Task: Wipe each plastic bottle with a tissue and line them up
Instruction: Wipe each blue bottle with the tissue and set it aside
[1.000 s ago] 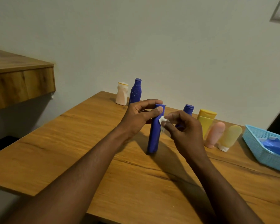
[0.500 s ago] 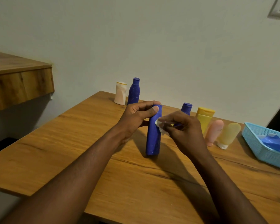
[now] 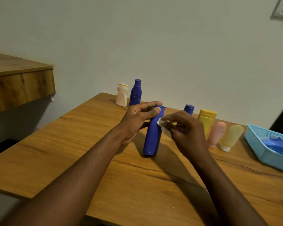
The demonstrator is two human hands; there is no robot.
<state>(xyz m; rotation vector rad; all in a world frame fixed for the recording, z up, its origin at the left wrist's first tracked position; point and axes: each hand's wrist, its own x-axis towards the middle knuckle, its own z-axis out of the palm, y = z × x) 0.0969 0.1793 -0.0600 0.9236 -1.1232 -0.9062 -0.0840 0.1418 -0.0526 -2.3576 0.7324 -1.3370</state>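
Note bottle [image 3: 151, 141] upright on counter [image 3: 137, 185], base down, centre, forward of the others along the wall. Note left hand [image 3: 137, 118] curled round its neck, thumb against the cap, steadying. Note right hand [image 3: 186, 131] pinching tissue [image 3: 161, 123] at the fingertips, pressed to the bottle's upper right side.

Judge step as wiping, at the upper body only; lower half and far side probably not yet covered.

Recommend:
- Draw tissue down in long strokes to the base.
- Turn bottle with left hand between strokes to reach every side.
- Finish at cap and shoulder.
- Grip firmly at the neck against tipping under sideways pressure, given tall body and small base.
- Spread tissue wider for more contact; small wad likely to slip.

For placing afterwards: either beside white bottle [image 3: 121, 95] at far left or beside yellow bottle [image 3: 206, 119] at right. Cannot tell finished line from waiting group.
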